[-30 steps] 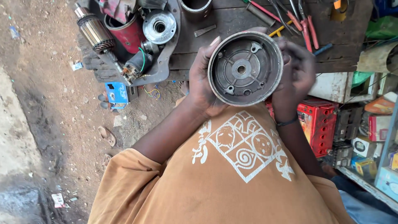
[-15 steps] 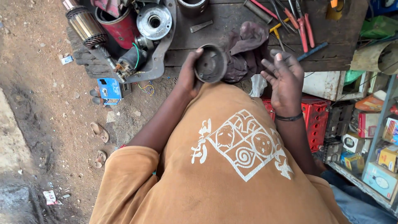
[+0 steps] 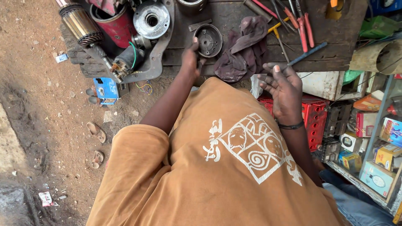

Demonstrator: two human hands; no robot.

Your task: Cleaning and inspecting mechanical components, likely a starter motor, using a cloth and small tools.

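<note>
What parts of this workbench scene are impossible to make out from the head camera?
- Left hand palm side: turned away, so its grip on the round metal cover is unclear.
- Bench top: cut off by the frame's upper edge.
- What lies beneath the dark rag.
- Person's lap: hidden by the orange shirt.

The round metal end cover (image 3: 208, 40) is a dark grey, shallow, cup-shaped casting with a raised outer rim and a recessed interior. A central hub with a small bore sits in the recess, and faint ribs or bosses show around it. Its surfaces are dull and grimy. It lies flat on the dark wooden workbench (image 3: 335, 50), open side up, near the bench's front edge and about midway along its visible length. Its right side lies just beside, possibly touching, a crumpled purplish-brown rag (image 3: 245, 48). The rim on its left side is gripped by the left hand (image 3: 190, 60).
</note>
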